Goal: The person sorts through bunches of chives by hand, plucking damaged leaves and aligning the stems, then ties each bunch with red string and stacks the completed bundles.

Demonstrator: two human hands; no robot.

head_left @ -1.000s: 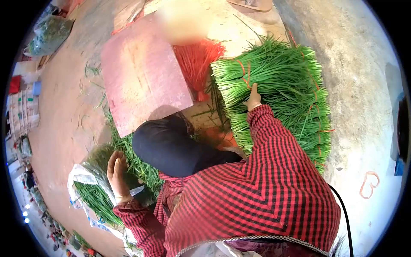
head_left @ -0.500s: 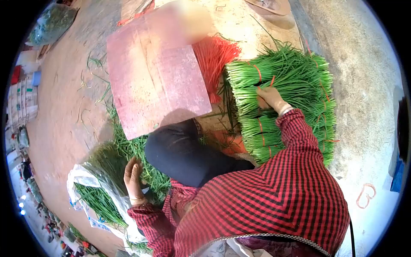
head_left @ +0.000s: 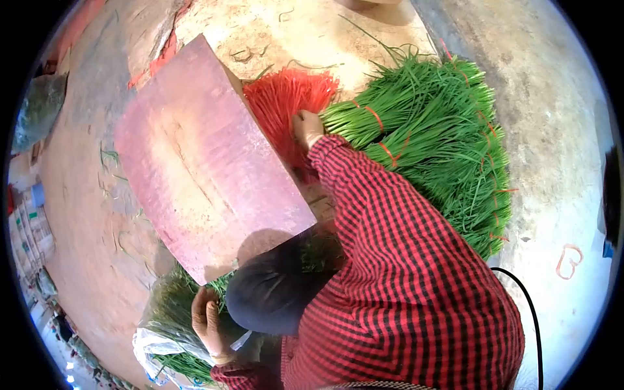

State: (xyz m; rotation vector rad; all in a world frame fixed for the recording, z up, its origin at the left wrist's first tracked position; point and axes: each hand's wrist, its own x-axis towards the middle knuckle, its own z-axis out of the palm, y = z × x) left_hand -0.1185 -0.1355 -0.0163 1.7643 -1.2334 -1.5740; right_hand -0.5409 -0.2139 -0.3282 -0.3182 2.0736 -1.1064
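Observation:
My right hand (head_left: 307, 130) is at the right edge of a heap of red plastic ties (head_left: 279, 97), its fingers curled in against them. How many ties it grips is hidden. Right beside it lie bunches of long green chives (head_left: 422, 117), stacked in a pile with pale stem ends and bound by red ties. Low on the left, my left hand (head_left: 207, 320) holds nothing; its fingers are stretched out and slightly bent. It hovers by a clear plastic bag (head_left: 170, 309) with loose chives inside.
A worn pink board with a thick edge (head_left: 208, 162) stands in front of my dark-trousered knee (head_left: 266, 286). Scattered green leaves lie on the brown floor (head_left: 84, 214). To the right runs a concrete strip (head_left: 546, 162), with a black cable (head_left: 530, 299) near my sleeve.
My right hand has left the chive pile and moved left to the red ties. My left hand stays near the bag. The whole view has shifted and turned.

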